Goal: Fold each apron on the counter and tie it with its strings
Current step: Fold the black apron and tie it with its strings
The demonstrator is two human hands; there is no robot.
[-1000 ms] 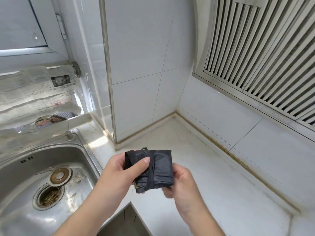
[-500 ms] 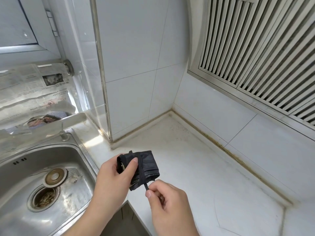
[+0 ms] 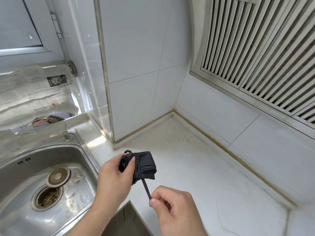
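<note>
A black apron [image 3: 145, 165] is folded into a small bundle and held in the air above the front edge of the white counter [image 3: 196, 167]. My left hand [image 3: 113, 178] grips the bundle's left end, thumb on top. Its black string [image 3: 146, 187] is wound around the middle of the bundle and runs down and to the right, pulled straight. My right hand [image 3: 172, 208] pinches the string's end between thumb and curled fingers, below and to the right of the bundle.
A steel sink [image 3: 42, 184] with a drain and a loose plug lies to the left. Newspaper [image 3: 30, 92] covers the sill behind it. Tiled walls meet at the corner, and a louvred vent [image 3: 255, 48] is set in the right wall.
My right hand left the bundle's underside, took the string's end and drew it down and to the right until it is taut. The bundle has shifted a little lower and to the left.
</note>
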